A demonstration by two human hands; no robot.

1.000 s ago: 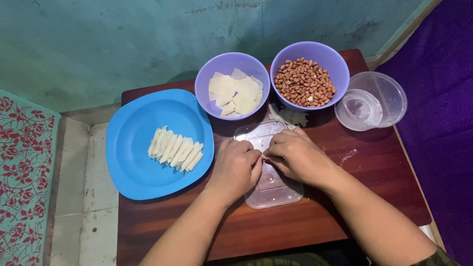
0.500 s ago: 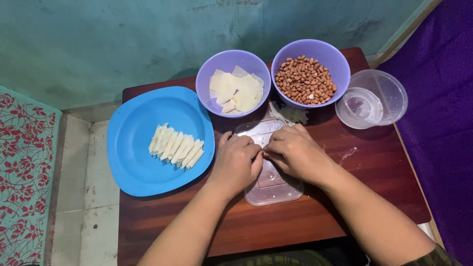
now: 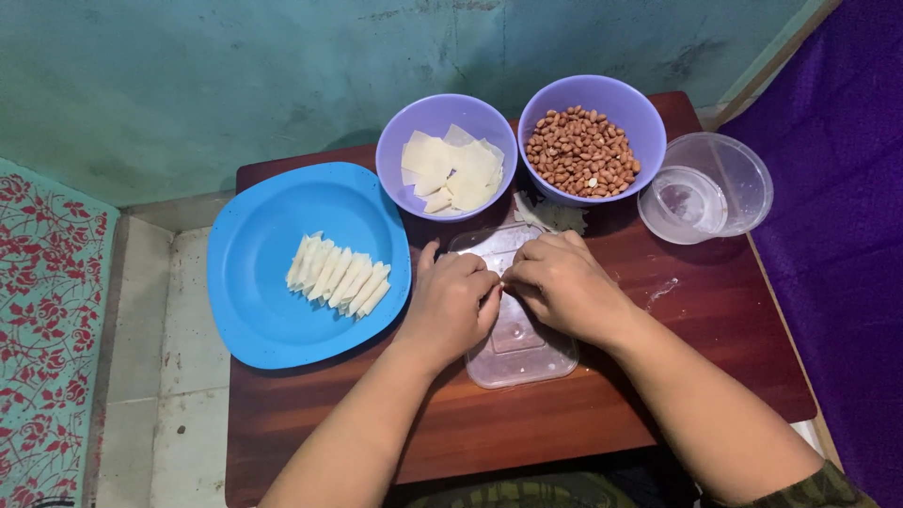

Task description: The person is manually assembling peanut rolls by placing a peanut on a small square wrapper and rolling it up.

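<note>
My left hand [image 3: 453,303] and my right hand [image 3: 564,287] meet fingertip to fingertip over a clear plastic lid [image 3: 519,350] lying on the dark wooden table [image 3: 527,423]. Both pinch a small pale wrapper piece between them; most of it is hidden by the fingers. To the left, a blue plate [image 3: 273,301] holds a row of several rolled white pieces [image 3: 339,275]. Behind the hands stand a purple bowl of square white wrappers [image 3: 448,169] and a purple bowl of peanuts [image 3: 583,150].
A clear plastic container [image 3: 707,188] with a smaller clear cup inside sits at the table's right rear corner. A teal wall rises behind the table. A red patterned mat [image 3: 47,329] lies on the tiled floor at left, purple fabric at right.
Both hands stay together over the clear lid with only slight finger motion. Nothing else has moved.
</note>
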